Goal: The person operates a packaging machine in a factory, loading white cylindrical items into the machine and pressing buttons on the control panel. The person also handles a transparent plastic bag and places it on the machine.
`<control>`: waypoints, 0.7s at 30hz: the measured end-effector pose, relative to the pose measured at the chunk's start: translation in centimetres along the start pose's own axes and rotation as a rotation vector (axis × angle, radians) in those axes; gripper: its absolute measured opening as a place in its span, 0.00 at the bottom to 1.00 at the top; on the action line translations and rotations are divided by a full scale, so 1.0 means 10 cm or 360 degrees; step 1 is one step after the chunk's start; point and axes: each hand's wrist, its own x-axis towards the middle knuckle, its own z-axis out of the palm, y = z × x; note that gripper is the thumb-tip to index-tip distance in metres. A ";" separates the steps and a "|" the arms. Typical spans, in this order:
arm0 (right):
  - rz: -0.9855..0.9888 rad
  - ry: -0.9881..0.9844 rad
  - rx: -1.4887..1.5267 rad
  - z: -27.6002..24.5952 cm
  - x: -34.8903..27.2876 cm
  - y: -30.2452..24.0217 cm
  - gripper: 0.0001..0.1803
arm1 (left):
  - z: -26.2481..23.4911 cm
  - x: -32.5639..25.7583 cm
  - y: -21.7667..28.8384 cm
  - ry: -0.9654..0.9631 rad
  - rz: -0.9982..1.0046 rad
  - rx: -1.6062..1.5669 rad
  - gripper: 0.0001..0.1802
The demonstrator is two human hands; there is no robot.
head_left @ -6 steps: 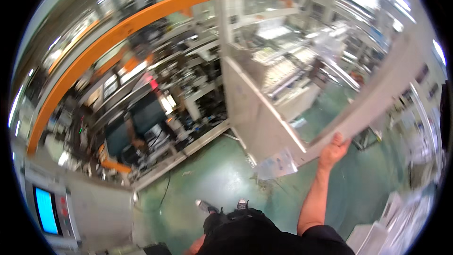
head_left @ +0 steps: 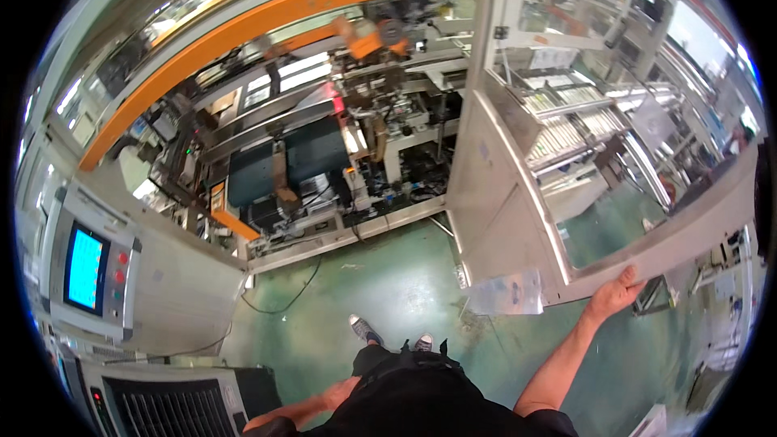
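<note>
My right hand [head_left: 615, 295] grips the lower outer edge of a large grey machine door [head_left: 495, 194], its fingers wrapped round the frame and the thumb on top. The door stands swung out from the machine and has a clear window panel. A clear plastic sleeve [head_left: 508, 293] hangs at its lower corner, to the left of that hand. Low beside my body is my left hand [head_left: 340, 392], close to my dark shorts; its fingers are mostly hidden.
The machine bay [head_left: 324, 154] lies exposed ahead, under a curved-looking orange beam [head_left: 267, 20]. To the left is a control panel [head_left: 87, 267] with a lit blue screen. A dark vented unit [head_left: 170, 409] stands at lower left. A cable [head_left: 283, 309] lies on the green floor [head_left: 380, 275].
The view has turned left, so the machine and door sit further right in the picture. My right hand stays on the door edge. More of my left forearm and hand shows.
</note>
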 end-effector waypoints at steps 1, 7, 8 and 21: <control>-0.0004 0.0010 -0.0022 0.03 -0.03 -0.07 0.30 | 0.08 -0.07 -0.07 0.0086 0.0032 0.0052 0.36; -0.0034 0.0023 -0.0051 0.04 -0.02 -0.25 0.31 | -0.11 -0.07 0.40 -0.0037 -0.0098 -0.0032 0.36; -0.0028 0.0020 -0.0039 0.04 -0.02 -0.26 0.31 | -0.04 -0.09 0.31 -0.0003 -0.0075 0.0026 0.35; -0.0014 -0.0010 -0.0004 0.03 -0.01 -0.19 0.33 | 0.10 -0.07 0.00 0.0058 0.0085 0.0173 0.34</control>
